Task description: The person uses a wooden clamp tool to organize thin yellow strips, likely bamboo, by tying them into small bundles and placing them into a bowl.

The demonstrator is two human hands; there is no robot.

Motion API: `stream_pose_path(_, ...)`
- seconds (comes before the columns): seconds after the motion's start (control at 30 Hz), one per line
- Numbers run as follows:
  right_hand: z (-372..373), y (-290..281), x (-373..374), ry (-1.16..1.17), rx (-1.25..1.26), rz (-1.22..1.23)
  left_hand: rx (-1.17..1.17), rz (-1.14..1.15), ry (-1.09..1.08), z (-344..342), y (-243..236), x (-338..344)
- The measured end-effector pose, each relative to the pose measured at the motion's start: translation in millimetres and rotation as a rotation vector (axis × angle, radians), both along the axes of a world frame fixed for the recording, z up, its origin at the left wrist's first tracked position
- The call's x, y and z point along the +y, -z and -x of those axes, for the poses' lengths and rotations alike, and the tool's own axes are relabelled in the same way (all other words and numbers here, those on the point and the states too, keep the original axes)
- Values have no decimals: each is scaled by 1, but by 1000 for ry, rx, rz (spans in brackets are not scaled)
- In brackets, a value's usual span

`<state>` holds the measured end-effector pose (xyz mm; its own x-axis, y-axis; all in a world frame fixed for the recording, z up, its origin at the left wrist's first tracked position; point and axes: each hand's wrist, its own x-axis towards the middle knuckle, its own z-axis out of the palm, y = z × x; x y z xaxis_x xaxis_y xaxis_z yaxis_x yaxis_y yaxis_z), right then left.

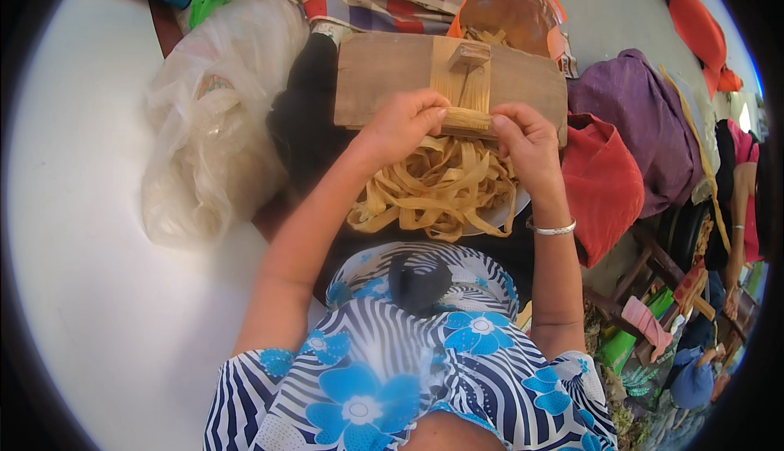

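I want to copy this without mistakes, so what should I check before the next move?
1. Left hand pinching one end of the tan strip: ok.
2. Right hand at its other end: ok.
3. Small wooden block clear of the fingers: ok.
4. Loose strips untangled: not ok, heaped in loops.
5. Wooden board firmly supported: cannot tell, underside hidden.

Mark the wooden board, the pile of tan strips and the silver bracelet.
Wooden board (pixel 382 75): head view, bare left part of its face.
Pile of tan strips (pixel 438 189): head view, middle of the heap.
Silver bracelet (pixel 554 230): head view, band's visible side, on the right wrist.
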<state>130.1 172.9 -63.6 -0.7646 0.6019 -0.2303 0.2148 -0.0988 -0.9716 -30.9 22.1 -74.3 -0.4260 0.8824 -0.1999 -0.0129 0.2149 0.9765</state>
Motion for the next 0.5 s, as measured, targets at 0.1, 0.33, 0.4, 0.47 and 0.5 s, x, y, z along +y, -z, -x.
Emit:
stream_pose_path(0.1, 10, 7, -1, 25, 29, -84, 29, 110, -67, 9, -2, 8)
stream_pose_path(0.33, 16, 31, 4, -85, -100, -777, 722, 122, -156, 12, 36, 16)
stream_pose_path(0.4, 7, 25, 6, -48, -115, -704, 821, 261, -212, 21, 35, 11)
stream_pose_path(0.47, -8, 22, 3, 43, -40, -384, 535, 204, -288, 31, 28, 3)
stream_pose_path(0.5, -19, 22, 1, 21, -56, -233, 380, 181, -312, 32, 24, -2)
